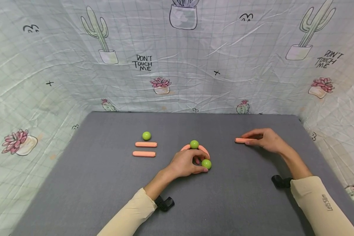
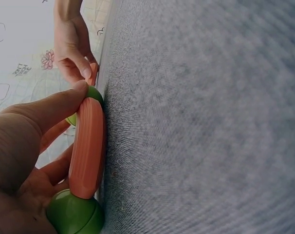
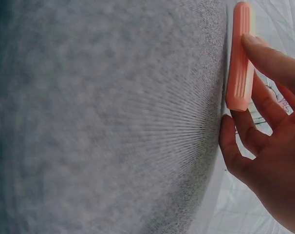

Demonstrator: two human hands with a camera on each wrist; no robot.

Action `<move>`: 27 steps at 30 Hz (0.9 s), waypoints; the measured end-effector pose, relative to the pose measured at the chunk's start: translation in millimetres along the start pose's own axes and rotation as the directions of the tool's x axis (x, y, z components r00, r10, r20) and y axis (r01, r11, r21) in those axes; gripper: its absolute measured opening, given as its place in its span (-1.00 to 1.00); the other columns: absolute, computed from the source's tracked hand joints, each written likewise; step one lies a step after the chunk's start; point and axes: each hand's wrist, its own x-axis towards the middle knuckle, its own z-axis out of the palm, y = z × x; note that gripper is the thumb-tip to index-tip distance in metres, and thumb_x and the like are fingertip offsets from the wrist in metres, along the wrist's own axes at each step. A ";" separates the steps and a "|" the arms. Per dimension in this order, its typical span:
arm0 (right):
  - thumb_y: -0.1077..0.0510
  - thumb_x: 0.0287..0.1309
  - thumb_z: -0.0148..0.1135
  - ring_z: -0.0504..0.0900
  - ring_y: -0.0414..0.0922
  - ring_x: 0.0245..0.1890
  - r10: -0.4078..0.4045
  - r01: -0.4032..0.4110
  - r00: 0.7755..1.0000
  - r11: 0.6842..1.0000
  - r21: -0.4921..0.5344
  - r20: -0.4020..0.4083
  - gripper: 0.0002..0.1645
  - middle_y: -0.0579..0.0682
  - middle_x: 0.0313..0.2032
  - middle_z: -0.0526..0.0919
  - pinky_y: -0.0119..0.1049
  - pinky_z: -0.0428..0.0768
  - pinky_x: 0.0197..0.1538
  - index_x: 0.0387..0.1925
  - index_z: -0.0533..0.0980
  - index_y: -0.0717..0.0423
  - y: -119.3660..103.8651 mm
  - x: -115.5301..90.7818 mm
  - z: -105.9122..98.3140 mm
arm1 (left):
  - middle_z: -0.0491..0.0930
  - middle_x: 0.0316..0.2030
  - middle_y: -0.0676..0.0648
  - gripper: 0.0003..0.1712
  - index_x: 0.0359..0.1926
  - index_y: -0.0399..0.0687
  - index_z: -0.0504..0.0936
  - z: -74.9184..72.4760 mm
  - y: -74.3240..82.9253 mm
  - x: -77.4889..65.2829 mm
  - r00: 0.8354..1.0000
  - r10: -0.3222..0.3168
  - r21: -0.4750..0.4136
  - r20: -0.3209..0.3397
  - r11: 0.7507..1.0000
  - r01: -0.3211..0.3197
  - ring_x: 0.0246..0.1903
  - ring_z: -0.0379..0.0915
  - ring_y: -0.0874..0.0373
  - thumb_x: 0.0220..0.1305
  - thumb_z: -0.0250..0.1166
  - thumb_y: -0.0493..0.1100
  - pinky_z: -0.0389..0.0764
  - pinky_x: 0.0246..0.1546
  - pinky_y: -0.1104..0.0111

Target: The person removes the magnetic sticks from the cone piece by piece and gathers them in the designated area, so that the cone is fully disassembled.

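Observation:
Curved orange rods [image 1: 204, 150] and green balls [image 1: 194, 144] are joined in a ring shape on the grey table, partly hidden by my left hand [image 1: 185, 163]. That hand pinches the green ball [image 1: 206, 164] at the ring's right side between thumb and fingers. In the left wrist view a curved orange rod [image 2: 88, 151] runs from the pinched ball to another green ball [image 2: 75, 213] under the palm. Off to the right, my right hand [image 1: 267, 140] holds a straight, ribbed orange rod [image 3: 241, 58] between thumb and fingers, low over the table.
Left of the ring, two straight orange rods [image 1: 146, 144] lie side by side, and a loose green ball [image 1: 146, 135] sits just behind them. A cloth [image 1: 188, 65] printed with cacti hangs behind the grey table [image 1: 224, 203] and along its sides.

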 end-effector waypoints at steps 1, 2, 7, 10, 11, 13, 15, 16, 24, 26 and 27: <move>-0.05 0.31 0.43 0.63 -0.22 0.00 -0.005 0.005 1.000 1.000 -0.003 0.004 -0.61 0.10 0.11 0.77 -0.44 0.54 -0.06 0.10 0.73 -0.01 -0.2 0.2 0.1 | 0.74 -0.23 0.20 -0.61 0.02 0.30 0.77 -0.2 0.1 0.2 1.000 0.000 0.002 0.000 1.000 0.000 -0.18 0.65 0.33 0.16 0.60 0.05 0.53 -0.16 0.50; -0.04 0.31 0.43 0.63 -0.20 0.01 -0.012 0.012 1.000 1.000 -0.010 0.007 -0.61 0.10 0.11 0.77 -0.44 0.54 -0.07 0.10 0.73 0.00 0.0 0.4 0.2 | 0.74 -0.23 0.21 -0.61 0.02 0.30 0.77 -0.4 0.2 0.3 1.000 0.000 0.005 -0.001 1.000 0.000 -0.18 0.64 0.33 0.15 0.60 0.05 0.53 -0.16 0.50; -0.01 0.32 0.43 0.65 -0.04 0.07 -0.036 0.037 0.999 0.999 -0.031 0.021 -0.61 0.11 0.12 0.76 -0.42 0.53 -0.05 0.11 0.72 0.02 0.5 0.3 0.9 | 0.75 -0.22 0.22 -0.61 0.01 0.31 0.77 -1.4 0.3 0.3 1.000 0.009 0.007 0.003 1.000 -0.009 -0.19 0.65 0.35 0.15 0.61 0.05 0.54 -0.12 0.47; -0.02 0.32 0.43 0.65 0.01 0.10 -0.031 0.032 0.999 0.999 -0.030 0.030 -0.56 0.13 0.15 0.75 -0.41 0.55 -0.03 0.16 0.70 0.03 1.4 0.1 0.7 | 0.76 -0.19 0.22 -0.60 0.02 0.30 0.77 -2.0 0.0 0.0 1.000 0.022 0.005 0.006 1.000 -0.022 -0.20 0.66 0.36 0.14 0.61 0.05 0.54 -0.05 0.44; -0.02 0.32 0.43 0.66 0.01 0.10 -0.028 0.029 0.999 0.999 -0.025 0.030 -0.55 0.14 0.15 0.74 -0.41 0.56 -0.03 0.17 0.69 0.05 1.7 0.1 0.4 | 0.77 -0.18 0.23 -0.60 0.02 0.29 0.77 -2.3 0.0 0.0 1.000 0.029 0.006 0.006 1.000 -0.030 -0.20 0.67 0.35 0.14 0.61 0.05 0.54 -0.02 0.43; -0.03 0.31 0.44 0.67 -0.05 0.09 -0.016 0.016 1.000 1.000 -0.008 0.023 -0.52 0.16 0.16 0.73 -0.42 0.58 -0.05 0.19 0.67 0.07 2.4 0.1 -0.2 | 0.77 -0.15 0.21 -0.60 0.03 0.26 0.78 -2.9 0.1 -0.2 0.999 0.041 0.000 0.008 0.999 -0.041 -0.19 0.67 0.34 0.14 0.61 0.04 0.55 0.01 0.41; -0.03 0.30 0.45 0.67 -0.15 0.04 -0.001 0.001 1.000 1.000 0.016 0.005 -0.49 0.18 0.16 0.73 -0.42 0.62 -0.09 0.20 0.66 0.08 2.6 0.1 -0.7 | 0.77 -0.14 0.19 -0.60 0.02 0.24 0.78 -3.5 0.4 -0.5 0.998 0.055 0.000 0.006 0.998 -0.055 -0.18 0.68 0.31 0.14 0.61 0.02 0.54 0.04 0.41; -0.03 0.29 0.46 0.67 -0.21 0.03 0.008 -0.008 1.000 1.000 0.027 -0.007 -0.48 0.18 0.17 0.72 -0.41 0.63 -0.10 0.21 0.65 0.08 2.3 0.1 -1.1 | 0.77 -0.13 0.18 -0.60 0.02 0.22 0.78 -4.0 0.7 -0.6 0.998 0.061 -0.001 0.007 0.998 -0.061 -0.18 0.68 0.29 0.15 0.61 0.01 0.55 0.03 0.42; -0.06 0.37 0.38 0.68 -0.22 0.01 0.040 -0.035 0.997 0.997 0.068 -0.061 -0.50 0.19 0.20 0.69 -0.32 0.68 -0.14 0.23 0.63 0.07 -8.2 -2.7 -1.6 | 0.79 -0.10 0.17 -0.59 0.05 0.16 0.79 -9.1 2.5 -2.1 0.993 0.113 0.068 0.021 0.991 -0.115 -0.14 0.68 0.29 0.15 0.61 -0.04 0.62 0.01 0.42; -0.09 0.38 0.36 0.68 -0.28 -0.02 0.036 -0.030 0.996 0.997 0.072 -0.079 -0.51 0.15 0.18 0.71 -0.36 0.64 -0.11 0.21 0.64 0.04 -12.4 -3.6 0.4 | 0.80 -0.11 0.20 -0.55 0.07 0.19 0.78 -11.2 3.6 -3.0 0.993 0.114 0.120 0.016 0.986 -0.115 -0.11 0.68 0.32 0.13 0.62 -0.02 0.54 0.08 0.36; -0.11 0.38 0.36 0.67 -0.32 -0.04 0.032 -0.025 0.996 0.997 0.075 -0.088 -0.51 0.14 0.17 0.72 -0.38 0.62 -0.10 0.20 0.65 0.04 -15.0 -4.1 1.6 | 0.80 -0.11 0.21 -0.53 0.09 0.22 0.77 -12.1 4.1 -3.4 0.994 0.110 0.147 0.012 0.983 -0.111 -0.10 0.68 0.34 0.12 0.63 -0.01 0.50 0.10 0.31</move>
